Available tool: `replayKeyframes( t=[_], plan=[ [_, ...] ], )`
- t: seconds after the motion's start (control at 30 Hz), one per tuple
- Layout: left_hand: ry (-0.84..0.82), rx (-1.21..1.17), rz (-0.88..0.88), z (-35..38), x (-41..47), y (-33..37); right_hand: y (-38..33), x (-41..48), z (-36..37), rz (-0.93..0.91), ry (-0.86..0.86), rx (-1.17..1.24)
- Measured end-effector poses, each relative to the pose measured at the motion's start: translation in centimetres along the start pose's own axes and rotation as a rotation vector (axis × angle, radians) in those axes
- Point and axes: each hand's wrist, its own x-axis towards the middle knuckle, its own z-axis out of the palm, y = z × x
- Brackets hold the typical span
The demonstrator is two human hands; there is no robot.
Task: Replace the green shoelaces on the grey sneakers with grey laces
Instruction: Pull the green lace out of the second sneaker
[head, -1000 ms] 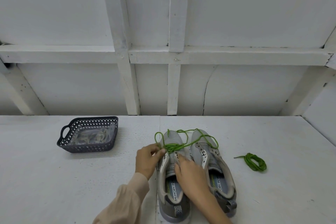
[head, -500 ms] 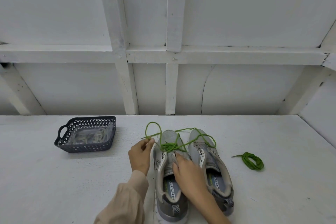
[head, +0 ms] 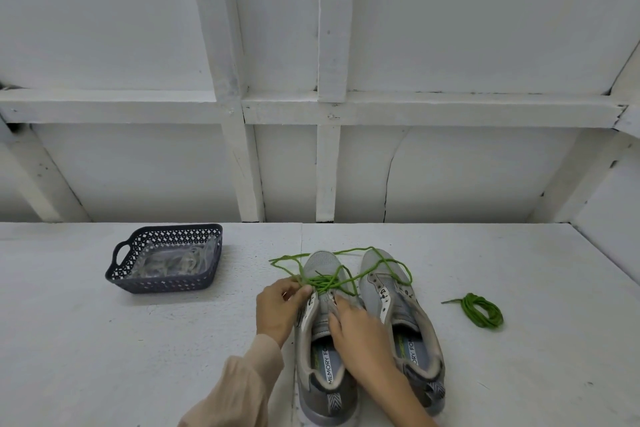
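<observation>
Two grey sneakers stand side by side on the white table, toes away from me. The left sneaker (head: 320,265) still has a green lace (head: 327,282) through its front eyelets, with loose loops trailing over both toes. My left hand (head: 277,308) pinches that lace at the shoe's left edge. My right hand (head: 360,333) presses down on the tongue with straight fingers. The right sneaker (head: 398,308) has bare eyelets. A coiled green lace (head: 483,310) lies to its right.
A dark perforated basket (head: 164,282) stands at the left of the table and holds a clear bag of pale laces (head: 173,262). A white panelled wall (head: 329,166) rises behind the table.
My left hand, which had pulled the lace out to the left, has come back to the left sneaker's eyelets. The loose green loops have dropped lower. My right hand stays on the tongue.
</observation>
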Motion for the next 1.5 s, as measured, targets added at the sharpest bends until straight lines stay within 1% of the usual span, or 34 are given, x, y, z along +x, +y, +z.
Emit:
replayKeyframes(
  t=[0.1, 0.13, 0.17, 0.27, 0.3, 0.33, 0.37, 0.43, 0.47, 0.5, 0.53, 0.63, 0.67, 0.7, 0.8, 0.83, 0.87, 0.97, 1.0, 1.03, 1.07, 1.13, 1.17, 1.2, 1.27, 1.3, 1.33, 1.37, 1.43, 1.47, 1.5],
  plan=[
    [0.235, -0.160, -0.055, -0.8, 0.4, 0.6, 0.0, 0.0, 0.0, -0.004, -0.009, -0.001],
    [0.271, -0.175, -0.067, -1.1, 0.6, 0.8, 0.0, 0.0, 0.0, -0.002, -0.010, -0.003],
    [0.248, -0.158, -0.072, -1.3, 0.8, 0.8, -0.1, 0.0, 0.0, 0.000, -0.008, -0.005],
    [-0.009, -0.074, -0.088, -0.9, 0.5, 0.3, -0.1, 0.1, 0.1, 0.009, -0.013, -0.011],
    [-0.056, -0.036, -0.078, -0.7, 0.4, -0.1, -0.1, 0.1, 0.1, 0.012, -0.016, -0.014],
    [-0.049, -0.028, -0.062, -0.5, 0.3, -0.2, -0.1, 0.1, 0.1, 0.012, -0.018, -0.016],
    [-0.003, -0.047, -0.051, -0.4, 0.4, -0.2, 0.0, 0.1, 0.1, 0.009, -0.017, -0.016],
    [0.170, -0.131, -0.063, -0.7, 0.6, 0.2, 0.0, 0.0, 0.1, -0.001, -0.009, -0.008],
    [0.225, -0.158, -0.066, -0.8, 0.7, 0.5, 0.0, 0.0, 0.1, -0.003, -0.005, -0.005],
    [0.228, -0.162, -0.063, -0.9, 0.9, 0.6, 0.0, 0.0, 0.0, -0.004, -0.003, -0.005],
    [0.183, -0.138, -0.055, -0.8, 1.0, 0.6, 0.0, 0.0, 0.0, -0.004, -0.004, -0.006],
    [-0.066, -0.032, -0.051, -0.2, 0.9, 0.3, 0.0, 0.0, 0.0, 0.000, -0.011, -0.015],
    [-0.089, -0.015, -0.037, -0.1, 0.8, 0.2, 0.0, 0.0, -0.1, 0.001, -0.014, -0.019],
    [-0.057, -0.025, -0.022, -0.1, 0.8, 0.2, 0.0, 0.0, -0.2, 0.000, -0.018, -0.022],
    [0.210, -0.133, -0.020, -0.5, 1.1, 1.0, 0.0, -0.1, -0.2, -0.008, -0.020, -0.015],
    [0.236, -0.156, -0.025, -0.6, 1.2, 1.2, 0.0, -0.1, -0.1, -0.008, -0.020, -0.012],
    [0.204, -0.146, -0.022, -0.6, 1.3, 1.1, 0.1, -0.1, -0.1, -0.007, -0.020, -0.012],
    [-0.039, 0.060, 0.006, -0.1, 1.0, 0.7, 0.1, 0.0, 0.0, -0.005, -0.020, -0.008],
    [-0.049, 0.101, 0.030, 0.1, 0.9, 0.5, 0.1, 0.0, 0.0, -0.004, -0.020, -0.005],
    [-0.009, 0.088, 0.051, 0.1, 0.9, 0.4, 0.1, 0.0, 0.0, -0.003, -0.020, -0.001],
    [0.065, 0.033, 0.056, 0.0, 0.9, 0.6, 0.1, 0.0, 0.0, -0.004, -0.020, 0.002],
    [0.198, -0.100, 0.023, -0.3, 1.1, 0.9, 0.1, 0.0, 0.0, -0.005, -0.018, 0.003],
    [0.199, -0.118, 0.011, -0.3, 1.2, 0.8, 0.2, 0.0, 0.1, -0.004, -0.018, 0.002],
    [0.156, -0.086, 0.006, -0.3, 1.2, 0.6, 0.2, 0.0, 0.1, -0.001, -0.018, -0.001],
    [0.010, 0.005, 0.006, -0.1, 0.8, 0.3, 0.2, 0.1, 0.1, 0.006, -0.019, -0.006],
    [-0.027, 0.029, 0.002, -0.1, 0.6, 0.1, 0.2, 0.1, 0.1, 0.009, -0.022, -0.009],
    [-0.018, 0.020, -0.003, -0.1, 0.5, -0.1, 0.2, 0.1, 0.1, 0.010, -0.024, -0.012],
    [0.035, -0.024, -0.011, -0.1, 0.5, -0.2, 0.1, 0.1, 0.1, 0.009, -0.025, -0.014],
    [0.193, -0.144, -0.048, -0.3, 0.6, 0.0, 0.1, 0.1, 0.1, 0.006, -0.024, -0.009],
    [0.221, -0.174, -0.063, -0.3, 0.7, 0.1, 0.2, 0.1, 0.2, 0.004, -0.020, -0.006],
    [0.206, -0.173, -0.071, -0.2, 0.8, 0.0, 0.2, 0.1, 0.2, 0.002, -0.017, -0.005]
  ],
)
